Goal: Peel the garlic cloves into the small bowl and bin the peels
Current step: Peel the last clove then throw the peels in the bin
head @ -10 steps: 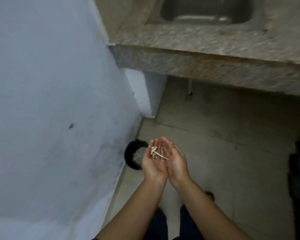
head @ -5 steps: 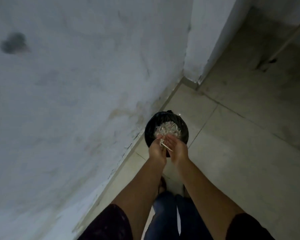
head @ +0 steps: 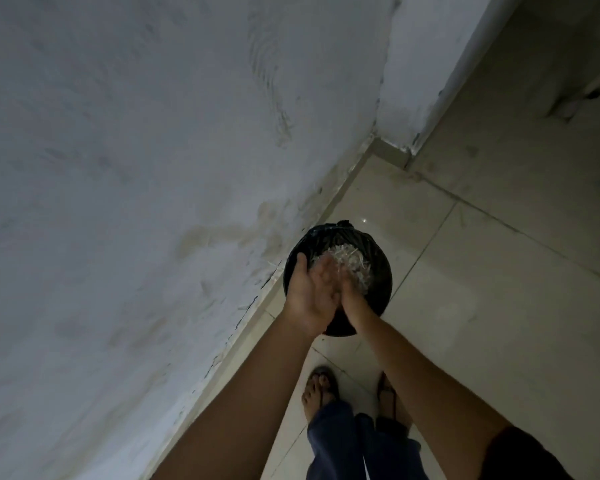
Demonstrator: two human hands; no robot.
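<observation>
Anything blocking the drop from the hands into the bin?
Nothing visible. The left hand and right hand hang directly above the open mouth of the black-lined bin, with no cover across it. Peels lie inside. Motion blur hides whether the hands hold any peels.

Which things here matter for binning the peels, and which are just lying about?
Part of the job:
bin, lined with a black bag
garlic peels, piled inside it
left hand and right hand, both over the bin

Just there:
wall
floor tiles
sandalled feet
</observation>
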